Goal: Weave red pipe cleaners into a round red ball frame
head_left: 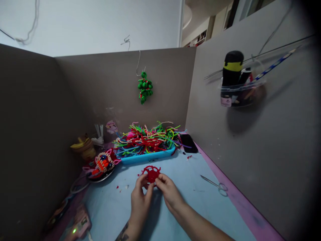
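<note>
Both hands meet at a round red pipe-cleaner piece [152, 173], which has a dense middle and an open, looped rim. My left hand [141, 197] pinches its lower left side between thumb and fingers. At the lower right edge, my right hand [169, 192] grips it with thumb and forefinger. The piece is held just above the blue table cover [190, 214], and the fingertips hide part of its lower side. Beyond it lies a blue tray [147, 156] heaped with colourful pipe cleaners [150, 139].
Scissors [215, 185] lie at the right, with a black phone [189, 143] behind them. A plate of fuzzy figures [102, 164], a pot [86, 149] and a pink glue gun [80, 222] stand left. A green ornament [145, 87] and a plastic tub [242, 87] hang on the grey partitions.
</note>
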The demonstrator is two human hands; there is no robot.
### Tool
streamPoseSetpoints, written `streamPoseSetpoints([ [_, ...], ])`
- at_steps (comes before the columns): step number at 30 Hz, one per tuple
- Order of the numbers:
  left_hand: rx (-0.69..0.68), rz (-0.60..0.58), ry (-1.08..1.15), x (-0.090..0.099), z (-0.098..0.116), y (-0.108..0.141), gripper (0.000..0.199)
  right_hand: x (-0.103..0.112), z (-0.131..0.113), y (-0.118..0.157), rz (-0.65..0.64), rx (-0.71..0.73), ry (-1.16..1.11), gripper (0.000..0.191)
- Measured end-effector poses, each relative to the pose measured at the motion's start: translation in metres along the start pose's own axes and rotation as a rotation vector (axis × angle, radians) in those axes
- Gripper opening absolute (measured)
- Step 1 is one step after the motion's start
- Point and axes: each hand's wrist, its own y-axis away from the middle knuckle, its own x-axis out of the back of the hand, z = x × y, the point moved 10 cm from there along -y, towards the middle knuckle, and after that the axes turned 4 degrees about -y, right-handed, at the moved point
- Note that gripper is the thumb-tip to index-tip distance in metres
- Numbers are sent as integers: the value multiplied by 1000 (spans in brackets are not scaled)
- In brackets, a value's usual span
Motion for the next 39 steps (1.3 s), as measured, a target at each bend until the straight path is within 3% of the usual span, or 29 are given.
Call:
streamPoseSetpoints([
  [4, -100, -45, -31, 0, 14, -1, 21, -1, 2, 2, 16, -9, -10, 31],
  [10, -148, -36, -86, 4, 28, 0, 21, -4, -3, 4, 9, 15, -31, 29],
  [19, 87, -28, 34, 7, 9, -6, 22, -5, -5, 3, -8, 18, 12, 25],
  [23, 152, -10, 99, 10, 5, -11, 26, 10, -14, -2, 52, 75, 231, 28],
  [27, 194, -14, 125, 10, -2, -14, 27, 23, -53, -2, 130, 303, 521, 19],
  [31, 211, -60, 167, 3, -6, -13, 28, 12, -76, 0, 29, 450, 792, 11],
  [35, 201, -103, 160, -3, -10, -12, 28, -5, -73, 3, -121, 516, 1033, 20],
  [39, 194, -114, 145, -5, -9, -12, 27, -13, -70, 5, -194, 542, 1088, 23],
])
